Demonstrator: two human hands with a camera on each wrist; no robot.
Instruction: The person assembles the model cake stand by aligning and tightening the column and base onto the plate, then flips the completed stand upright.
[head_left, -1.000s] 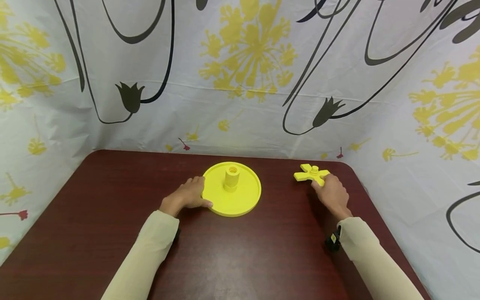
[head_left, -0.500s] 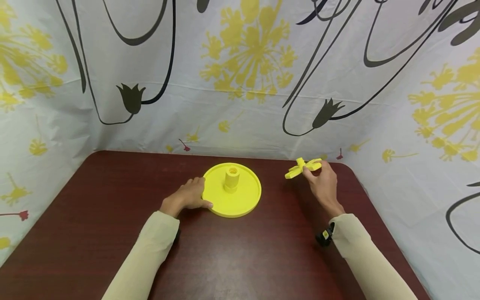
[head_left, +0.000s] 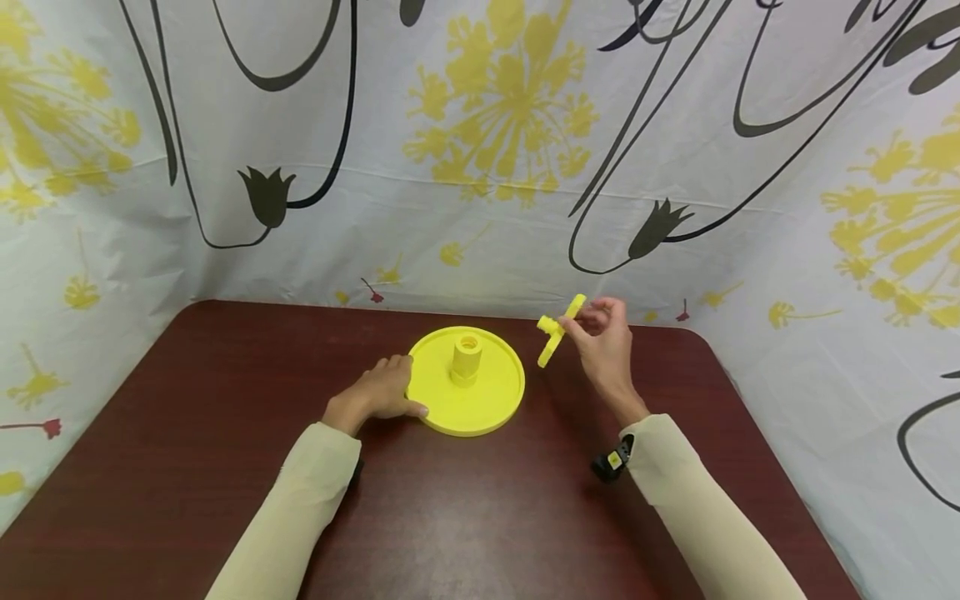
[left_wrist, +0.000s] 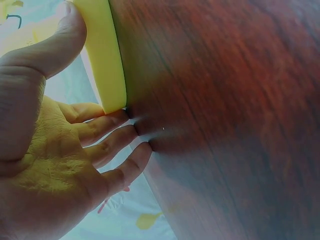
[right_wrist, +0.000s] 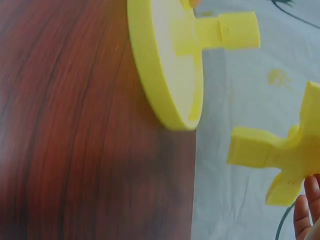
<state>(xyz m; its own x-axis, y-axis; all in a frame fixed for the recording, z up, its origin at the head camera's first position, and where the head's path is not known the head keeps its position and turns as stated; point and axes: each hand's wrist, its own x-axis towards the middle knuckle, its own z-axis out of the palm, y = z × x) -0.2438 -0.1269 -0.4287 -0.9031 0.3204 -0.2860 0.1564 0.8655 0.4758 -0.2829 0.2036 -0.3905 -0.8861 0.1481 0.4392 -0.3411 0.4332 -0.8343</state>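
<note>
Right hand (head_left: pixel 606 346) pinches yellow cross (right_wrist: pixel 300 154), tilted and jutting left of the pinch, could twist if held lightly; left hand (head_left: pixel 378 390) spread wide against yellow disc (head_left: pixel 476 404) at its right, disc may skid if bumped.

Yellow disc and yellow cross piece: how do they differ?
Shape: the disc is round with a tall post; the cross piece has branching arms and a short stub. Pose: the disc lies flat on the table; the cross piece is tilted in the air. Contact: the left hand touches the disc's edge; the right hand holds the cross piece. Both are yellow.
</note>
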